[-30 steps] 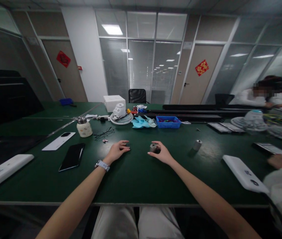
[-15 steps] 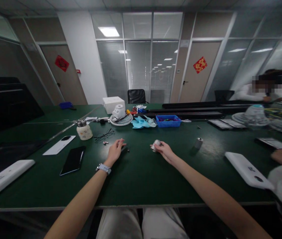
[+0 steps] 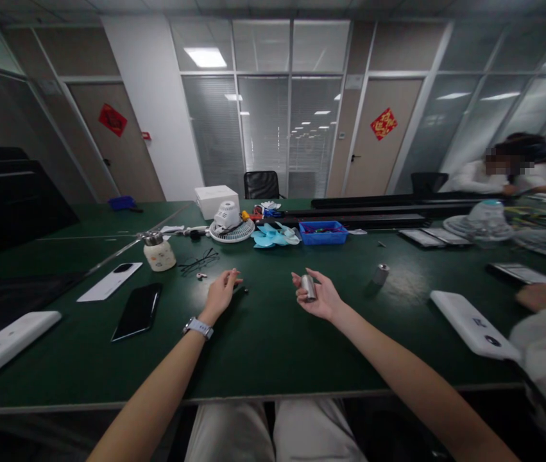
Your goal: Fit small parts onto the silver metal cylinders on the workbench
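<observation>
A small silvery metal cylinder (image 3: 308, 288) lies tilted in my right hand (image 3: 323, 298), which is turned palm up with the fingers curled loosely round it. My left hand (image 3: 222, 294) rests low over the green table, fingers bent and drawn together. Something thin and dark shows by its fingertips, too small to make out. A second metal cylinder (image 3: 381, 274) stands upright on the table, right of my right hand. Left of my left hand lie a white earbud (image 3: 201, 276), a pair of glasses (image 3: 199, 260) and a black phone (image 3: 136, 311).
Farther off are a blue tray (image 3: 323, 237), light-blue fan blades (image 3: 273, 235), a white fan part (image 3: 227, 215) and a white box (image 3: 215, 200). A cream jar (image 3: 160, 255) stands at left. White devices lie near both sides, and a person's arm (image 3: 545, 297) reaches in at right.
My right hand has turned palm up and its fingers have loosened, bringing the metal cylinder into plain view. My left hand has kept nearly the same pose. The view has shifted slightly.
</observation>
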`<action>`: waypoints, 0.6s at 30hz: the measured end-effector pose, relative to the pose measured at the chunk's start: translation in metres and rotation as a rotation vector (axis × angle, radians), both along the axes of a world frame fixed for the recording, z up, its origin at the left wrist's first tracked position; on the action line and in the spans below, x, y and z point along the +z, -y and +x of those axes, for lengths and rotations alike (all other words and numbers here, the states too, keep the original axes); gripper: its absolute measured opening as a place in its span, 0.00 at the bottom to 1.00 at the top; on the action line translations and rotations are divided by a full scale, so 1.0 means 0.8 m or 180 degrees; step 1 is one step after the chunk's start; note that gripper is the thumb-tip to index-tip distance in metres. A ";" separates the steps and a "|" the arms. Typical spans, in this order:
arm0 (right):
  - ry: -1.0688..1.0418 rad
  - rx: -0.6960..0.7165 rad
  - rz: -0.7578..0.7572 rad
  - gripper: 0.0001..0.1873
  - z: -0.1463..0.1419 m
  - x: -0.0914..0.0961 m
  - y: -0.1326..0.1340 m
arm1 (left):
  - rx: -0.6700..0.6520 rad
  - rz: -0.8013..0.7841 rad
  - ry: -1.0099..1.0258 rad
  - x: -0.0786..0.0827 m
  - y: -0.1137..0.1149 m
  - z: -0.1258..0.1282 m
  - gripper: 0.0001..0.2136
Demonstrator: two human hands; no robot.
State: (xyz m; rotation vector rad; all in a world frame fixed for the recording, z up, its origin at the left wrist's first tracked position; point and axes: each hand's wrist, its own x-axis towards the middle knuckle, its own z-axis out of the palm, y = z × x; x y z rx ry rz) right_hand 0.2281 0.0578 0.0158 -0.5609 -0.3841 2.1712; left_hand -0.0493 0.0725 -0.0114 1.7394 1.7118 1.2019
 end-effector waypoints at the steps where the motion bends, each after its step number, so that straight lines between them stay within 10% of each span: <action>1: -0.0040 0.0010 -0.0018 0.16 0.001 0.001 0.000 | -0.0001 -0.0002 -0.0016 0.000 0.000 0.000 0.24; 7: -0.0240 -0.0084 -0.0018 0.15 0.013 0.011 -0.006 | 0.0072 -0.0036 -0.0110 -0.001 -0.002 0.000 0.24; 18: 0.0915 -0.2103 0.0455 0.12 0.088 0.002 -0.073 | 0.0037 0.0035 -0.0205 -0.001 -0.002 0.002 0.24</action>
